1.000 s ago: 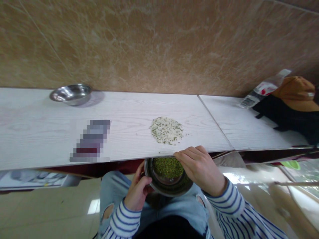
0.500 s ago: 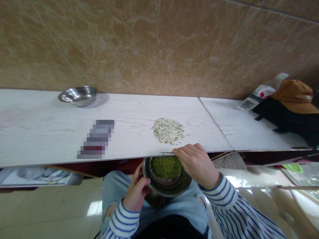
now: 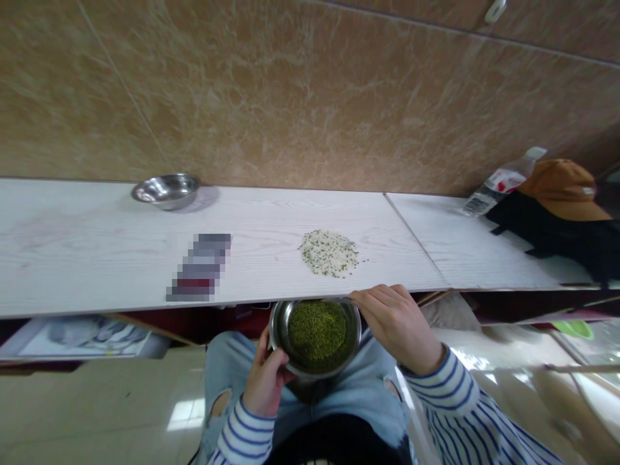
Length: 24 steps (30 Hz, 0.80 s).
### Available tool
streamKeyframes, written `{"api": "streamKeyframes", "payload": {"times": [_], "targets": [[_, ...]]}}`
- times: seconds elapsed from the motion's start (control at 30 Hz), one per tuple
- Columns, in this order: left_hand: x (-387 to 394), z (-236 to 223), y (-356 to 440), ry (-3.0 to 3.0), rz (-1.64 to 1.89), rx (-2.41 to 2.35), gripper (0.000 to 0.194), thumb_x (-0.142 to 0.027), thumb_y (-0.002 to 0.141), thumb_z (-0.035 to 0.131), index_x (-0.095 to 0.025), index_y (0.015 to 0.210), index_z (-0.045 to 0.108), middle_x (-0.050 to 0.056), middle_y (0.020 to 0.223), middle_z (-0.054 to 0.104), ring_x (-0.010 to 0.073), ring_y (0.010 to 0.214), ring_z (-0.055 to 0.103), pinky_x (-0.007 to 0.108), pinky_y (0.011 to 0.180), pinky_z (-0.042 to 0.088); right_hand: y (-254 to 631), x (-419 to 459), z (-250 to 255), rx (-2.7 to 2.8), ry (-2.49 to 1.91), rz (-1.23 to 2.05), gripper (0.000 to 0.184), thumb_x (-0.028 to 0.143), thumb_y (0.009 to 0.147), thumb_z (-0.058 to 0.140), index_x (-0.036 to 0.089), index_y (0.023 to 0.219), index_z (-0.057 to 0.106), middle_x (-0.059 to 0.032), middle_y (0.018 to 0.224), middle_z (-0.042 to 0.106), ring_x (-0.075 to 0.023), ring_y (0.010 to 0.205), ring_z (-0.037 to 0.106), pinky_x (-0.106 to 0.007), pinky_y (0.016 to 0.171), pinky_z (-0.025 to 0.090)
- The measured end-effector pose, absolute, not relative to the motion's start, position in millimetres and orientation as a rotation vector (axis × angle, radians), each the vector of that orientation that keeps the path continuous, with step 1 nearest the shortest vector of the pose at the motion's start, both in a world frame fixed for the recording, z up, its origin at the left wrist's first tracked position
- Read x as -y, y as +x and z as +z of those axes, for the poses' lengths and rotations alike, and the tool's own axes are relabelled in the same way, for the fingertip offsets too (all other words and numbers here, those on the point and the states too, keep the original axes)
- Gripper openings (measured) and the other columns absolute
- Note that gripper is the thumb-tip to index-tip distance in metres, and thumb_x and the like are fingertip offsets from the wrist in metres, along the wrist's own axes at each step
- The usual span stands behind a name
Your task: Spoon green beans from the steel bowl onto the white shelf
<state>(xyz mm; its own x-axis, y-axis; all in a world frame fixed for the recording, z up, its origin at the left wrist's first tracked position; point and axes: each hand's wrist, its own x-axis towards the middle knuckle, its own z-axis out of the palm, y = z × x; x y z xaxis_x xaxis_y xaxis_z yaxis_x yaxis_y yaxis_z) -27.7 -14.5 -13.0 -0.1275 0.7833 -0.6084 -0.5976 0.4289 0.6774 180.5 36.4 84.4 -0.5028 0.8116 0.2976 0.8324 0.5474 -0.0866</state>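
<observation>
My left hand (image 3: 267, 381) grips the left side of a steel bowl (image 3: 357, 336), its thumb over the rim. Green mung beans (image 3: 317, 329) fill the bowl's bottom, and the bowl sits over my lap just under the table's front edge. My right hand (image 3: 397, 323) rests at that edge, right of the bowl, with its fingers curled together and pointing left; whatever is under the fingertips is hidden. On the table beyond lies a flat pile of white rice mixed with green beans (image 3: 329, 253).
A second steel bowl (image 3: 167, 192) stands by the wall on the white table (image 3: 97, 258). Nearer is a pixelated flat object (image 3: 199, 266). At the right lie a plastic bottle (image 3: 501, 184), a brown cap (image 3: 566, 187) and black cloth (image 3: 542, 223). An open drawer (image 3: 92, 339) juts out lower left.
The bowl of beans has shifted left and its inside shows more fully. My right hand has slid slightly right along the table edge, away from the bowl. The camera view has shifted a little.
</observation>
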Motion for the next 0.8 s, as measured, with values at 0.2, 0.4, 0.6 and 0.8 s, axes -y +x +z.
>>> {"api": "streamKeyframes", "payload": {"times": [0.2, 0.4, 0.6, 0.8], "targets": [[19.1, -13.0, -26.1, 0.243, 1.145, -1.227, 0.071, -0.012, 0.056, 0.055, -0.030, 0.124, 0.042, -0.002, 0.079, 0.054, 0.0116, 0.061, 0.050, 0.027, 0.051, 0.046, 186.8, -32.6, 83.2, 2.427, -1.376, -0.145, 0.019, 0.021, 0.088, 0.043, 0.021, 0.101, 0.058, -0.0013, 0.087, 0.065, -0.0140, 0.082, 0.055, -0.030, 0.071, 0.032], [21.3, -11.0, -23.8, 0.258, 1.140, -1.232, 0.068, -0.012, 0.057, 0.053, -0.029, 0.122, 0.043, -0.001, 0.079, 0.055, 0.0120, 0.061, 0.051, 0.026, 0.051, 0.046, 193.1, -29.4, 79.8, 2.385, -1.394, -0.184, 0.021, 0.023, 0.089, 0.042, 0.021, 0.101, 0.059, -0.0029, 0.088, 0.066, -0.0144, 0.082, 0.057, -0.029, 0.071, 0.033], [19.1, -12.6, -23.0, 0.261, 1.148, -1.223, 0.068, -0.011, 0.058, 0.052, -0.028, 0.123, 0.043, -0.002, 0.074, 0.056, 0.0114, 0.059, 0.050, 0.025, 0.050, 0.045, 199.2, -27.4, 77.7, 2.361, -1.415, -0.181, 0.021, 0.023, 0.089, 0.041, 0.020, 0.101, 0.058, -0.0031, 0.089, 0.066, -0.0150, 0.083, 0.057, -0.030, 0.073, 0.034], [15.2, -19.2, -19.5, 0.262, 1.106, -1.221, 0.067, -0.012, 0.059, 0.051, -0.028, 0.124, 0.041, -0.004, 0.068, 0.052, 0.0100, 0.053, 0.046, 0.026, 0.049, 0.045, 202.6, -26.2, 79.3, 2.357, -1.445, -0.156, 0.021, 0.023, 0.089, 0.041, 0.020, 0.101, 0.058, -0.0031, 0.089, 0.066, -0.0154, 0.083, 0.056, -0.030, 0.073, 0.035]]}}
